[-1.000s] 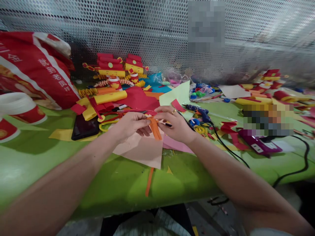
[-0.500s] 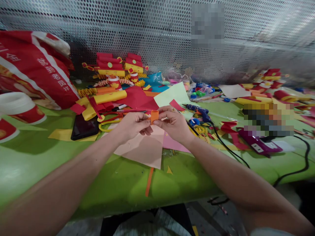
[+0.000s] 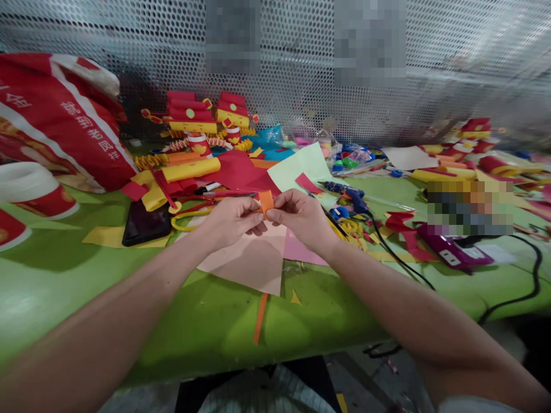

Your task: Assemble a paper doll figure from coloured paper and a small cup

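Observation:
Between my two hands stands a small strip of orange paper [image 3: 267,201], held up over the table. My left hand [image 3: 236,219] pinches its lower left side between thumb and fingers. From the other side my right hand [image 3: 300,217] grips it the same way, thumb near the bottom. Under both hands lies a sheet of pale pink paper [image 3: 245,264], with a brighter pink sheet [image 3: 303,250] partly beneath it. A thin orange paper strip [image 3: 260,318] pokes out below the pale sheet. Yellow-handled scissors [image 3: 183,221] lie beside my left wrist.
A phone [image 3: 146,222] and paper cups [image 3: 38,189] are on the left. Behind stand red and yellow paper figures [image 3: 191,115]. A blue glue gun [image 3: 350,195] trails a black cord toward a purple power strip [image 3: 451,246] on the right, among paper scraps.
The orange paper has turned in my fingers; its curled or folded top now looks flatter and tilts slightly left. Both hands keep nearly the same place and grip.

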Demonstrator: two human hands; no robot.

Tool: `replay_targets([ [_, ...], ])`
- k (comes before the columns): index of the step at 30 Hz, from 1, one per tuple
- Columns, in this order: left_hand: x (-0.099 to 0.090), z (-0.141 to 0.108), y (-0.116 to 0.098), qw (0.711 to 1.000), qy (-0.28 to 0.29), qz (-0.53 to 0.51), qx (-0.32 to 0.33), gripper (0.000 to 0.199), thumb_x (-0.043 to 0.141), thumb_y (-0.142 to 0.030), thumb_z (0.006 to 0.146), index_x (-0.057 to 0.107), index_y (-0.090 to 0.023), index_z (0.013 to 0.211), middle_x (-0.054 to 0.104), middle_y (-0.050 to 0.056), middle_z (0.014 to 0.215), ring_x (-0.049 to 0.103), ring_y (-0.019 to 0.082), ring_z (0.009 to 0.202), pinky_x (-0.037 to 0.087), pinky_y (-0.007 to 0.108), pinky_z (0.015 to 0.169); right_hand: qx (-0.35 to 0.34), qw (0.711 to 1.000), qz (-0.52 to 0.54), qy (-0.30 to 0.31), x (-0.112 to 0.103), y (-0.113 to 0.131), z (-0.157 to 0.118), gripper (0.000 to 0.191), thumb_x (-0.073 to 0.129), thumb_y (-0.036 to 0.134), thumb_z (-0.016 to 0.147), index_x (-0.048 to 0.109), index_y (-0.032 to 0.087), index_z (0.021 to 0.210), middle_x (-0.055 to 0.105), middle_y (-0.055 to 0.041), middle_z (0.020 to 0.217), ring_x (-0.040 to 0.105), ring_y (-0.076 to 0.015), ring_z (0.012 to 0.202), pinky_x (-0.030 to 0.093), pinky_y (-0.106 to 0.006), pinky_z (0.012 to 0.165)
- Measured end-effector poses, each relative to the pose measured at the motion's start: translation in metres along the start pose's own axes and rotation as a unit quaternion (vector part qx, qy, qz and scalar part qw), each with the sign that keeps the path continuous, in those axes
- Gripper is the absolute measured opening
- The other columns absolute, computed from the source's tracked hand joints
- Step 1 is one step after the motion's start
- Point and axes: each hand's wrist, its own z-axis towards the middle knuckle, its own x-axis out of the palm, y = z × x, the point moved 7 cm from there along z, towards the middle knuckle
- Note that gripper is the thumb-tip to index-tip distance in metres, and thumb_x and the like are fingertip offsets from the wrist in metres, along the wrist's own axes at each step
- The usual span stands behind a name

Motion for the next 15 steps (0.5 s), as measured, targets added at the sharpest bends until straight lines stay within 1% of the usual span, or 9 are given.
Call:
replay_targets([
  [6,0.0026,-0.0017,-0.0015,1.000,0.013,-0.003,-0.005,0.007,0.057,-0.020,0.069,0.062,-0.015,0.069,0.067,0.003,0.064,0.063,0.014,0.062,0.049,0.025,0.059,0.018,0.999,0.043,0.021,0.0026,0.0010,0.0002,0.040,0.077,0.032,0.052,0.045,0.019,0.071,0.051,0.0087,0.056,0.052,-0.0060,0.048,0.042,-0.024,0.049],
  [10,0.0010,-0.0019,-0.0001,1.000,0.006,0.011,0.001,0.014,0.061,-0.029,0.070,0.062,-0.015,0.069,0.068,0.004,0.066,0.063,0.015,0.064,0.048,0.027,0.061,0.028,0.996,0.068,0.045,0.0051,0.0022,-0.0003,0.041,0.080,0.028,0.049,0.046,0.018,0.070,0.052,0.0089,0.055,0.053,-0.0060,0.048,0.043,-0.022,0.049],
  [15,0.0002,-0.0014,-0.0002,0.998,0.028,0.047,0.030,0.020,0.061,-0.034,0.071,0.059,-0.016,0.063,0.068,0.003,0.063,0.061,0.013,0.061,0.046,0.024,0.058,0.060,0.990,0.100,0.080,0.0075,-0.0018,0.0018,0.044,0.081,0.033,0.048,0.048,0.018,0.073,0.055,0.0077,0.058,0.056,-0.0068,0.050,0.049,-0.024,0.052],
])
